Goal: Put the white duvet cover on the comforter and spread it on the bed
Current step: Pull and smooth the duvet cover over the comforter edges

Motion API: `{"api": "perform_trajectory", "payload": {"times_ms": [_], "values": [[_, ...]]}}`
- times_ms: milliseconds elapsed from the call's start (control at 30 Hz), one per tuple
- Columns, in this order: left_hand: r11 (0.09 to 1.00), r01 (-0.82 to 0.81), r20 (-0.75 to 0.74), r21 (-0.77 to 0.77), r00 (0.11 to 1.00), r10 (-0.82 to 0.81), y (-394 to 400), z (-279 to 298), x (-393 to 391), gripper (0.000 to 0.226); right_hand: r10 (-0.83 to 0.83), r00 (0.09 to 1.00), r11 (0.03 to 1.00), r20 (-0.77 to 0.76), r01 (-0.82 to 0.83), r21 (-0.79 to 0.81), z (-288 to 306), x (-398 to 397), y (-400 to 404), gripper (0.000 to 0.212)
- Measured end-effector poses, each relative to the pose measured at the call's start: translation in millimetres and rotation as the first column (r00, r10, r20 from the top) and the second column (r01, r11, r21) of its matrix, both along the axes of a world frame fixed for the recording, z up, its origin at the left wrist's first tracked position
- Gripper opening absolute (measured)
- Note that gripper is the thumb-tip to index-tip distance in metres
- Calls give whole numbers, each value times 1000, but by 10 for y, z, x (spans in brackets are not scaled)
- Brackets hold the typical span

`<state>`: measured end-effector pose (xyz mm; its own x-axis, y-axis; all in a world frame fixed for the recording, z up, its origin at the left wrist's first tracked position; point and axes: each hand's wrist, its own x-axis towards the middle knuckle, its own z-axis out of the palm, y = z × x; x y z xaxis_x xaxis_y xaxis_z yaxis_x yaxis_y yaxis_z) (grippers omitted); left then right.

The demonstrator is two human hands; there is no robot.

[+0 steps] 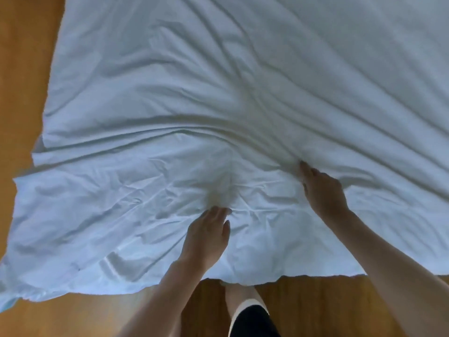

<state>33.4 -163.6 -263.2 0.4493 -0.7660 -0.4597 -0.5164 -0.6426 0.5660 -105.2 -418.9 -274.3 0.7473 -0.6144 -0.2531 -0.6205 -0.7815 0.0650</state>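
while white duvet cover (218,93) lies spread over most of view, near edge hung toward wood floor (315,300), task judged at late stage. comforter itself not seen; whether it sits inside cannot be told. bed not plainly shown under cloth. left hand (209,234) laid on fabric near centre, fingers nearly straight, close together. right hand (320,188) set further right, fingertips pushed into fold; pinch or press cannot be told. creases left to be smoothed, near left corner left bunched.
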Motion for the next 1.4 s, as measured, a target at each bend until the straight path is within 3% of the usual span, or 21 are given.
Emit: {"api": "perform_trajectory", "payload": {"times_ms": [67,133,233,267,333,367,433,467,533,600,633,700,767,800,867,933,1067,1167,1233,1333,1400], "values": [[997,11,2,-73,1000,-11,-29,-102,12,29,-225,965,972,138,212,102,53,34,67,28],[989,-31,-24,-146,999,28,-97,-162,-4,27,-396,877,904,274,320,283,148,73,211,24],[941,-299,-235,-160,937,258,-399,-143,-16,38,-312,853,912,418,145,383,356,31,563,29],[880,-463,-387,-111,835,391,-532,-108,-2,45,-245,857,921,453,60,385,419,8,676,33],[638,-769,-685,51,438,582,-772,-41,88,55,-119,880,928,460,-66,367,442,-56,843,33],[521,-845,-736,120,277,618,-854,-23,172,58,-49,900,932,433,-114,343,403,-100,894,32],[335,-923,-751,190,83,655,-912,-43,454,62,72,935,943,348,-178,282,243,-201,946,28],[247,-948,-752,202,12,659,-919,-69,644,62,108,949,946,298,-190,264,158,-250,953,37],[114,-980,-739,161,-43,673,-913,-163,1066,65,139,971,932,193,-195,307,25,-358,944,66],[87,-996,-595,-16,79,800,-875,-214,1483,77,172,977,923,127,-205,324,-29,-407,914,74],[160,-979,-441,-127,200,875,-819,-228,1671,78,179,978,931,111,-204,302,-68,-438,912,73],[512,-823,13,-245,525,851,-581,-270,2001,66,148,985,955,84,-165,247,-144,-479,931,72],[887,-436,337,-152,821,461,-173,-367,2246,57,84,994,970,71,-98,224,-164,-454,989,65],[975,-219,435,-47,874,217,78,-434,2318,62,56,995,976,85,-73,207,-173,-418,1067,59],[993,35,506,114,858,-88,585,-534,2361,76,6,988,988,152,-29,152,-171,-315,1269,38],[988,92,525,121,839,-142,926,-543,2375,85,-56,972,992,227,29,121,-156,-108,1460,29],[967,254,573,-16,795,-200,1377,-525,2180,80,-218,934,976,282,203,80,-294,441,1613,50],[880,465,581,-98,745,-329,1642,-528,1701,79,-316,908,949,274,305,81,-322,844,1560,66],[869,492,559,-61,738,-378,1854,-535,1503,73,-386,883,923,268,372,103,-303,984,1537,59],[924,379,623,41,714,-320,2059,-505,1640,59,-479,825,877,300,464,124,-259,973,1568,57],[887,458,688,53,627,-365,2189,-520,1733,51,-497,818,867,290,478,137,-233,903,1613,54]]}}
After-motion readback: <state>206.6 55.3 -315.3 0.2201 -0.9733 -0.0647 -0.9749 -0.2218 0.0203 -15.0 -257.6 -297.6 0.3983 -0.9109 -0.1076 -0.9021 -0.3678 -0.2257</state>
